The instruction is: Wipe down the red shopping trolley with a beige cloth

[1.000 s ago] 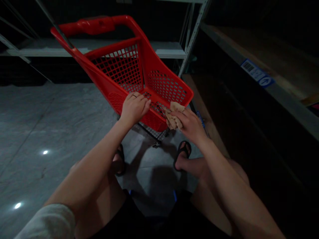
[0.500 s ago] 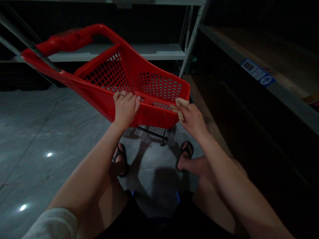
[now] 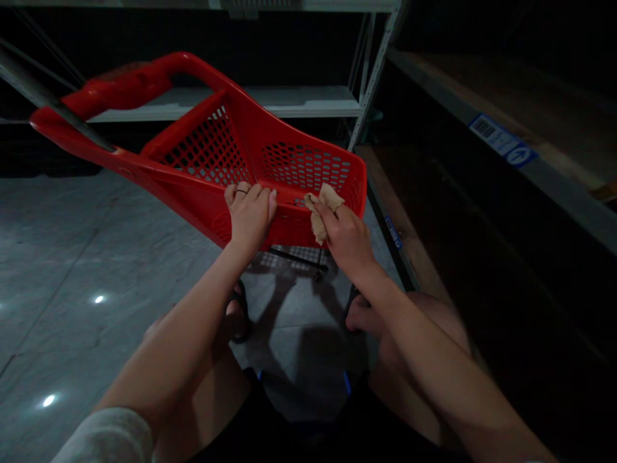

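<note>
A red plastic shopping cart (image 3: 308, 136) stands sideways in front of me, its handle up at the left. My left hand (image 3: 249, 211) grips the cart's near top rim, fingers curled over the edge. A crumpled tan cloth (image 3: 318, 222) is pinched in my right hand (image 3: 348, 238). That hand presses the cloth on the same rim, to the right of my left hand and short of the cart's front corner. The part of the cloth under my fingers is hidden.
Behind the cart rises a white metal shelf rack (image 3: 313, 103). A dark wooden shelf with a blue-and-white label (image 3: 502, 139) runs along the right. Below the cart, a caster (image 3: 321, 272) rests on the grey tiled floor (image 3: 62, 257), close to my sandalled feet.
My right hand has slid the cloth leftward along the rim, away from the front corner and nearer my left hand. The left hand keeps its grip; the cart has shifted slightly in view.
</note>
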The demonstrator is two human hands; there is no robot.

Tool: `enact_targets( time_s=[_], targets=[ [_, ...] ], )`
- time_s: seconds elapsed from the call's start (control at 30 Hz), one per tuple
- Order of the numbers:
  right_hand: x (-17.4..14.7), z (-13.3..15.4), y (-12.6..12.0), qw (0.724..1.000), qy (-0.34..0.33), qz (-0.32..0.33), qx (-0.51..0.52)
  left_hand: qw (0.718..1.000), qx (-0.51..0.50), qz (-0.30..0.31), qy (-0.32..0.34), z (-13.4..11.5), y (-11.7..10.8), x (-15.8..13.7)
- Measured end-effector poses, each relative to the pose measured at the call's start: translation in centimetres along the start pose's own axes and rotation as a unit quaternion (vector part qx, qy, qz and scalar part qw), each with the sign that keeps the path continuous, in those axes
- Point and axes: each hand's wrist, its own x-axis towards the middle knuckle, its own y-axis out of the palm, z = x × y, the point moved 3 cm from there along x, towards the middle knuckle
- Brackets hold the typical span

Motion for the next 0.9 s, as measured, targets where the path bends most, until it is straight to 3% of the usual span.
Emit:
enact_targets(
  time_s=[0.17,0.3,0.47,0.6,0.73,0.9],
  targets=[
    [1.3,-0.4,-0.2,1.0,-0.002,0.009,-0.013,0.998,-0.006,0.036,0.041,-0.2,-0.4,0.4],
    [-0.3,-5.1,-1.6,1.0,0.009,-0.004,-0.001,0.995,0.006,0.066,0.076,-0.3,-0.7,0.6],
    [-2.4,-11.1,-3.1,0.997,-0.002,0.029,0.067,0.993,-0.004,0.108,0.048,-0.3,-0.8,0.6],
    [-1.8,-13.7,-3.8,0.996,0.009,0.001,0.091,0.994,-0.006,0.085,0.063,0.0,-1.1,0.4],
    [0.6,-15.2,-2.6,0.994,0.033,-0.039,0.1,0.995,0.02,0.058,0.079,0.1,-1.4,-0.1],
    [4.4,-17.6,1.2,0.976,0.118,-0.115,0.142,0.995,0.028,0.046,0.085,0.0,-1.7,-0.4]
  ],
)
